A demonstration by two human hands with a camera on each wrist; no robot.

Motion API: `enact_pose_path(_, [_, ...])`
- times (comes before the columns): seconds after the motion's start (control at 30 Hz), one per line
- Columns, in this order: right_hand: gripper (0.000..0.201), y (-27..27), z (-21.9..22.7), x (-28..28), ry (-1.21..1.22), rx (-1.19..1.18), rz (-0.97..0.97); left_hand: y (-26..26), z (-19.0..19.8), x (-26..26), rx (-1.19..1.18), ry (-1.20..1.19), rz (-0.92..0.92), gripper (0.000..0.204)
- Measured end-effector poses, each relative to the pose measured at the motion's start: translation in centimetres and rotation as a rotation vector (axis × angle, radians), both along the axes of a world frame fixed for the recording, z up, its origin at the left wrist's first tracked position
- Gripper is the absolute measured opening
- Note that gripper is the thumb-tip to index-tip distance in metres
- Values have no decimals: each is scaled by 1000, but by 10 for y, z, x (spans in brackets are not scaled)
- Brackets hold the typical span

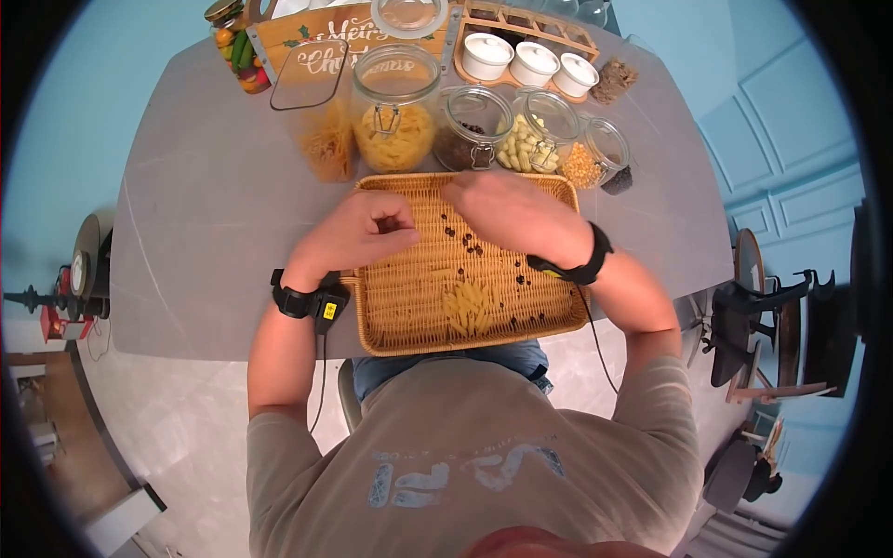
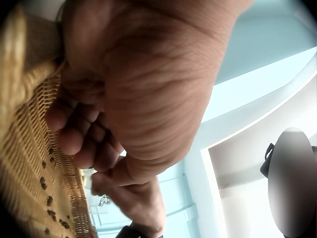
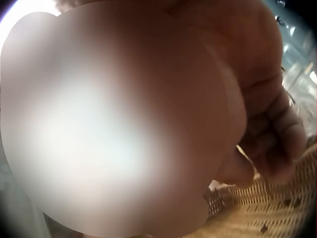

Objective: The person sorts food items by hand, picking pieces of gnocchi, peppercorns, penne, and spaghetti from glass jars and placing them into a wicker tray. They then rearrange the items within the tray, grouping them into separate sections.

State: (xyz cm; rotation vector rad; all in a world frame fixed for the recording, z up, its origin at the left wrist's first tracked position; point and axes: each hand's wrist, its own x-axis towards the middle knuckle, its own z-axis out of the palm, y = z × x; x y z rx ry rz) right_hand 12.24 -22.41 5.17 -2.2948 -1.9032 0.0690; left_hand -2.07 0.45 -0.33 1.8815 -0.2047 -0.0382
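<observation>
A woven wicker basket tray [image 1: 400, 316] lies at the table's front edge. Several dark beans [image 1: 470, 244] are scattered over its floor, with a pile of penne pasta [image 1: 470, 309] near its front rim. My left hand [image 1: 358, 231] hovers over the basket's left side; its fingers [image 2: 74, 139] curl loosely and nothing shows in them. Above the basket's back part is my right hand [image 1: 516, 212], palm down, with bent fingers [image 3: 280, 129] pointing to the weave. Its fingertips are partly hidden, so I cannot tell whether they pinch anything.
Behind the basket stand glass jars of pasta [image 1: 395, 139], dark beans [image 1: 460, 149], pale pieces [image 1: 526, 149] and yellow kernels [image 1: 581, 166]. A container of noodles [image 1: 326, 149] is at left. Farther back are white lidded pots [image 1: 535, 65] and a wooden crate [image 1: 307, 46].
</observation>
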Motion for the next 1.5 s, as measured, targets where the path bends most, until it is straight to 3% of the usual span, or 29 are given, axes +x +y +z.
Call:
enact_pose_path(0.17, [16,3,-49,-15,-317,-130,26,0,0,0,6,-7,2,21])
enact_pose_path(0.27, [17,5,-56,-12,-317,-120,62,1,-3,1,-6,-4,0,21])
enact_pose_path(0.57, [16,-5,-41,13,27,-160,-27,0,0,0,23,-6,-5,21])
enact_pose_path(0.77, [18,-14,-39,15,89,-239,-74,1,-2,1,-1,11,-12,20])
enact_pose_path(0.87, [18,-8,3,21,119,-22,20,-1,-2,0,-12,21,-8,20])
enact_pose_path(0.97, [14,-2,40,38,116,225,-102,-1,-4,0,-40,30,-9,20])
enact_pose_path(1.07, [12,7,56,58,65,383,-197,-1,-4,0,-45,33,-8,20])
enact_pose_path(1.17, [12,10,57,58,-132,556,-179,1,-4,1,-21,2,-13,21])
enact_pose_path(1.27, [11,6,64,21,-59,361,-134,1,-4,0,-16,-17,-15,21])
enact_pose_path(1.47, [11,9,-13,-1,163,-299,21,1,-3,1,-21,17,-12,22])
enact_pose_path(1.5, [10,10,-24,-3,186,-257,18,0,-1,0,-19,17,-12,22])
